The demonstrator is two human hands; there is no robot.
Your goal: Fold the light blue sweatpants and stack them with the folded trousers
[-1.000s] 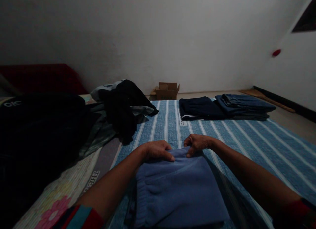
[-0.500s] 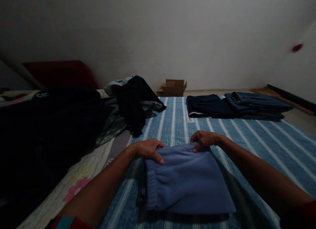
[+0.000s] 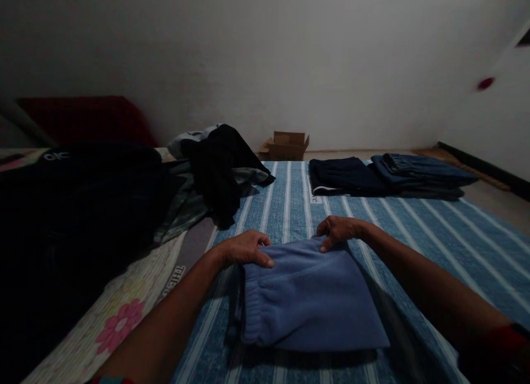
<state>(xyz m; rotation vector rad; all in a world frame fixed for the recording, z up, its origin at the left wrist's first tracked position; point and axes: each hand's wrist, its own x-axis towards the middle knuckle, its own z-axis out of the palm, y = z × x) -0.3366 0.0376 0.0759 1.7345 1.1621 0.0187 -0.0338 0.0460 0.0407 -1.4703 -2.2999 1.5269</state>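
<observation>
Folded blue pants (image 3: 310, 301) with a gathered elastic waistband on their left side are held between my two hands, just over a blue-and-white striped bedsheet (image 3: 290, 204). My left hand (image 3: 247, 248) pinches the far left corner by the waistband, thumb on top and fingers behind the cloth. At the far edge, right of the middle, my right hand (image 3: 337, 231) grips the fabric in the same way. The near edge casts a dark shadow on the sheet. The fingertips behind the cloth are hidden.
Folded dark pants (image 3: 345, 175) and a stack of folded jeans (image 3: 422, 174) lie at the back right. Rumpled dark clothes (image 3: 219, 169) are heaped at the back left, beside a large dark garment (image 3: 83, 224). A cardboard box (image 3: 289, 147) stands by the wall.
The camera view has shifted slightly, so most things appear a little further left. Both hands keep their hold on the blue pants, which look nearly unchanged.
</observation>
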